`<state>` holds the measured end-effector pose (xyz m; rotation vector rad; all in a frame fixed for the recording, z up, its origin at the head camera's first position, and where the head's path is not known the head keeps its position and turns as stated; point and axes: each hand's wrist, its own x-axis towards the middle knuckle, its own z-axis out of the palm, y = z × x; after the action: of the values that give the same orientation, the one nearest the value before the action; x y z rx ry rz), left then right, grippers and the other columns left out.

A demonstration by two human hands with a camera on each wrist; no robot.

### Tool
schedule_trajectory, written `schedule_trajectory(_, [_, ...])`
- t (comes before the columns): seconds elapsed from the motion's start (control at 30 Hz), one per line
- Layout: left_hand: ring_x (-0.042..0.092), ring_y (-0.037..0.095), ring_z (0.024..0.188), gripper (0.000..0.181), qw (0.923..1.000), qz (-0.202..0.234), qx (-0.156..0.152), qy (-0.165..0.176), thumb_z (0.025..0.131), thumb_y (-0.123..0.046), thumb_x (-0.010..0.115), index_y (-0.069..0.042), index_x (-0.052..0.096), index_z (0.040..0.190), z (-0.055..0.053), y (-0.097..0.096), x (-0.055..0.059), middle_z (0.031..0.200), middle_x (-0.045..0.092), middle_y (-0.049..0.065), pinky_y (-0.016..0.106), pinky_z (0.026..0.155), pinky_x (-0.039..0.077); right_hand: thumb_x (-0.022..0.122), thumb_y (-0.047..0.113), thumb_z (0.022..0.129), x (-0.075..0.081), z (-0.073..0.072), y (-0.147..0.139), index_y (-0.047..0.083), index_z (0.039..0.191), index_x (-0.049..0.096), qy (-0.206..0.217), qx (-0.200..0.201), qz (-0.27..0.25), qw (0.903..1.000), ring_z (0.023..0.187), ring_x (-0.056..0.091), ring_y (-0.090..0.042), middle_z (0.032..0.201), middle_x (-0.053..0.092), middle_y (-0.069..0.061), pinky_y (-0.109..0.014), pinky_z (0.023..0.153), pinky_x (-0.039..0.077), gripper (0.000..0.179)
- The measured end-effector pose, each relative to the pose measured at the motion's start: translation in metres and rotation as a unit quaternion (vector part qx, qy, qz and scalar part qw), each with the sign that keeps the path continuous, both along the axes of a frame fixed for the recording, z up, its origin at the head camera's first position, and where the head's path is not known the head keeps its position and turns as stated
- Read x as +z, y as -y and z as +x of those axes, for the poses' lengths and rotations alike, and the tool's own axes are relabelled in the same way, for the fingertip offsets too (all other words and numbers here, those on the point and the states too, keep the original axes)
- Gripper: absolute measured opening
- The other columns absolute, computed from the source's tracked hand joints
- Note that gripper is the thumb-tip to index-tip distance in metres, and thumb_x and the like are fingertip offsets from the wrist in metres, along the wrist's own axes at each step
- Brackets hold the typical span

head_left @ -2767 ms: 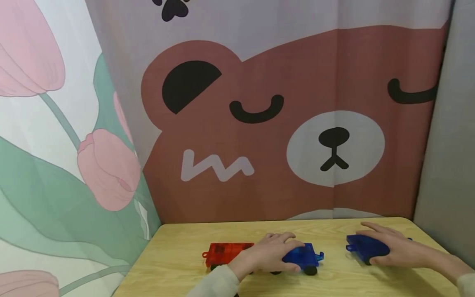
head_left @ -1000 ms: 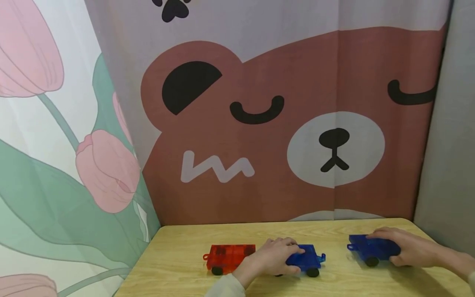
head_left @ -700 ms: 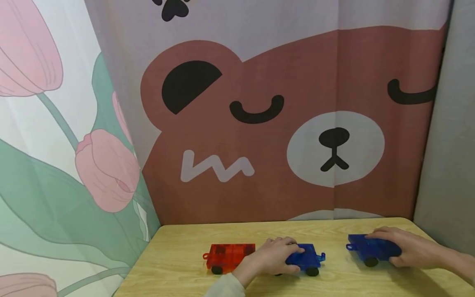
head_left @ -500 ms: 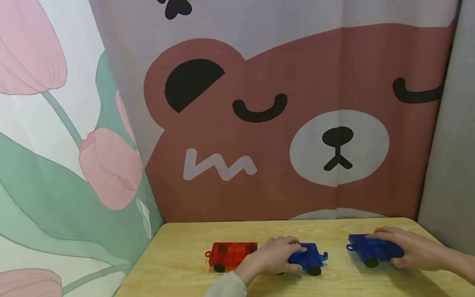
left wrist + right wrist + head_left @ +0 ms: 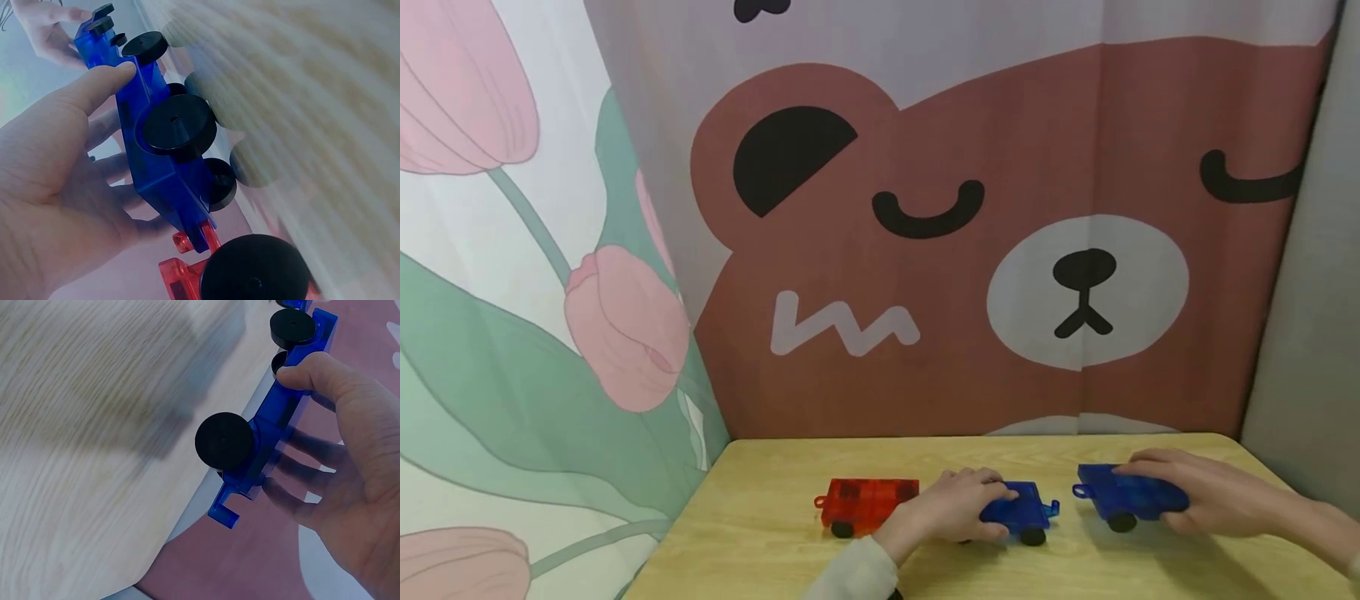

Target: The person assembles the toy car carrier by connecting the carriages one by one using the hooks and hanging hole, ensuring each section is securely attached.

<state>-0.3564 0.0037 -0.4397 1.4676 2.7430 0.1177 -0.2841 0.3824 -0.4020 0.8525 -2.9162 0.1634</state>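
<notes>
In the head view my left hand (image 5: pixel 955 504) grips a clear-blue toy train car (image 5: pixel 1021 510) with black wheels, standing on the table. The left wrist view shows its rear end joined by a coupling (image 5: pixel 181 242) to a clear-red car (image 5: pixel 865 504), which my left wrist partly covers. To the right, my right hand (image 5: pixel 1217 492) holds a second blue car (image 5: pixel 1123 490), thumb on the near side and fingers on the far side. That car looks slightly raised, and its ring end faces the first car's hook (image 5: pixel 1054 507) across a small gap. A hook (image 5: pixel 225 515) sticks out at its other end.
The wooden table (image 5: pixel 760 517) carries all the cars. A bear-print curtain (image 5: pixel 925 375) hangs right behind it, with a tulip-print curtain (image 5: pixel 625 333) at the left. Part of a dark round thing (image 5: pixel 895 594) shows beside my left sleeve.
My right hand shifted its grip along the second blue car, then moved it left, narrowing the gap. My left hand keeps its hold on the first blue car. The head view tilted slightly.
</notes>
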Motion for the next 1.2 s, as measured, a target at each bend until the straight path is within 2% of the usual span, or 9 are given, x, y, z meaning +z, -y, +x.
schedule_trajectory(0.27, [0.048, 0.013, 0.129, 0.054, 1.0000, -0.001, 0.003, -0.004, 0.099, -0.054, 0.062, -0.039, 0.051, 0.150, 0.001, 0.006, 0.004, 0.151, 0.044, -0.012, 0.045, 0.103, 0.042, 0.084, 0.032, 0.082, 0.003, -0.006, 0.016, 0.025, 0.139, 0.062, -0.031, 0.051, 0.008, 0.9982, 0.110, 0.059, -0.026, 0.130, 0.059, -0.003, -0.042, 0.075, 0.055, 0.062])
schedule_trajectory(0.57, [0.045, 0.015, 0.134, 0.055, 0.9998, -0.006, 0.002, -0.019, 0.099, -0.054, 0.061, -0.037, 0.051, 0.151, 0.003, 0.003, 0.012, 0.153, 0.043, -0.009, 0.046, 0.106, 0.041, 0.084, 0.028, 0.081, 0.007, -0.007, 0.023, 0.021, 0.140, 0.063, -0.021, 0.055, 0.009, 0.9983, 0.112, 0.059, -0.032, 0.131, 0.058, -0.007, -0.047, 0.076, 0.055, 0.062])
schedule_trajectory(0.73, [0.044, 0.015, 0.135, 0.056, 0.9999, -0.008, 0.004, -0.011, 0.099, -0.054, 0.061, -0.037, 0.049, 0.152, 0.005, -0.001, 0.016, 0.154, 0.041, -0.009, 0.046, 0.108, 0.039, 0.083, 0.027, 0.083, 0.010, -0.006, 0.023, 0.020, 0.141, 0.062, -0.014, 0.061, 0.010, 0.9980, 0.115, 0.058, -0.035, 0.132, 0.058, -0.008, -0.047, 0.075, 0.054, 0.062])
schedule_trajectory(1.0, [0.040, 0.014, 0.138, 0.057, 0.9998, -0.015, -0.010, -0.011, 0.099, -0.054, 0.060, -0.037, 0.048, 0.153, 0.010, -0.014, 0.015, 0.156, 0.038, -0.009, 0.047, 0.109, 0.037, 0.084, 0.025, 0.083, 0.011, 0.011, 0.015, 0.017, 0.140, 0.063, 0.010, 0.045, 0.004, 0.9989, 0.114, 0.059, -0.037, 0.132, 0.057, -0.013, -0.047, 0.074, 0.054, 0.062])
schedule_trajectory(1.2, [0.042, 0.016, 0.137, 0.059, 0.9996, -0.016, -0.020, -0.007, 0.099, -0.054, 0.061, -0.037, 0.047, 0.154, 0.021, -0.022, 0.019, 0.157, 0.038, -0.007, 0.046, 0.109, 0.038, 0.084, 0.025, 0.083, 0.011, 0.024, 0.010, 0.015, 0.140, 0.063, 0.029, 0.025, 0.005, 0.9992, 0.116, 0.057, -0.040, 0.134, 0.057, -0.016, -0.052, 0.076, 0.054, 0.062])
